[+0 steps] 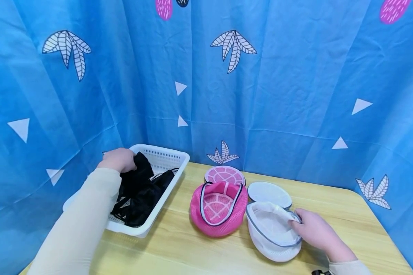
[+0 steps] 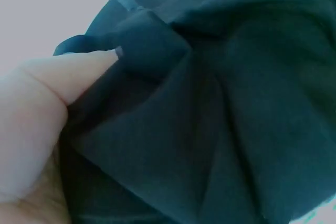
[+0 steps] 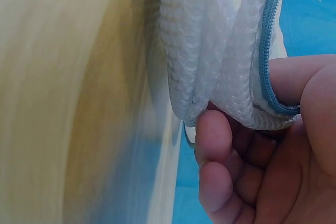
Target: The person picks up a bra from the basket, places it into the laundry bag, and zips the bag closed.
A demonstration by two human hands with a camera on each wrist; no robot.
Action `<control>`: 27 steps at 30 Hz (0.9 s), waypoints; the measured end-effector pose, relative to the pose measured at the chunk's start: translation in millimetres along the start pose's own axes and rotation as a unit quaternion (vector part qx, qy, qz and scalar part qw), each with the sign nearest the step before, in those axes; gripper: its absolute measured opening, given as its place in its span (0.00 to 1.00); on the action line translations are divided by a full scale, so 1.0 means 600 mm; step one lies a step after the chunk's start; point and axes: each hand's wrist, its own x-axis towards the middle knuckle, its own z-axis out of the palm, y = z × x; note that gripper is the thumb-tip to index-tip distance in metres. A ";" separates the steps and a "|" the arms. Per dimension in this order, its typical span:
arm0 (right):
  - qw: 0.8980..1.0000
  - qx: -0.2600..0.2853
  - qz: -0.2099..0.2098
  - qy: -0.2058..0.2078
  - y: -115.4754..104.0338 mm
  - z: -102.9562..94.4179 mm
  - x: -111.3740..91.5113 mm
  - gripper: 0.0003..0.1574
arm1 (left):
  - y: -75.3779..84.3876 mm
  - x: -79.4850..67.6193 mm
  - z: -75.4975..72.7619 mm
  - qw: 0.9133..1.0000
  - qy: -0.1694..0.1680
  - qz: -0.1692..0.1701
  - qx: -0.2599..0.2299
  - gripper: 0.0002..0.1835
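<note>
My left hand reaches into the white plastic basket and grips a black cloth garment. In the left wrist view the thumb presses on the folded black fabric, near a small strap loop; the other fingers are hidden behind the cloth. My right hand pinches the zippered rim of a white mesh laundry bag, its thumb inside and fingers outside. The bag's round lid is folded back, so its mouth gapes. Left of it, a pink mesh laundry bag also stands unzipped.
More black garments with thin straps lie in the basket. The pink bag's lid leans back behind it. A wooden table carries everything, with a blue patterned curtain hanging along its back and sides.
</note>
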 end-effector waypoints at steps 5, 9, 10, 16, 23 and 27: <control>1.000 0.005 0.005 -0.002 0.003 0.004 -0.002 0.10 | 0.016 -0.007 -0.014 0.999 0.034 0.025 0.014 0.29; 1.000 0.009 0.009 -0.006 0.003 0.005 -0.003 0.10 | 0.042 -0.019 -0.036 0.996 0.072 0.048 0.017 0.29; 1.000 0.010 0.008 -0.005 0.002 0.004 -0.002 0.09 | 0.050 -0.023 -0.042 0.995 0.085 0.053 0.017 0.29; 1.000 0.009 -0.005 0.008 -0.005 -0.002 0.002 0.08 | 0.100 -0.054 -0.073 0.983 0.165 0.084 -0.006 0.24; 1.000 -0.003 -0.001 0.018 -0.007 -0.002 -0.003 0.09 | 0.176 -0.086 -0.082 0.967 0.219 0.117 -0.060 0.16; 1.000 -0.003 0.005 0.020 -0.008 -0.002 -0.004 0.08 | 0.208 -0.095 -0.081 0.957 0.238 0.133 -0.101 0.16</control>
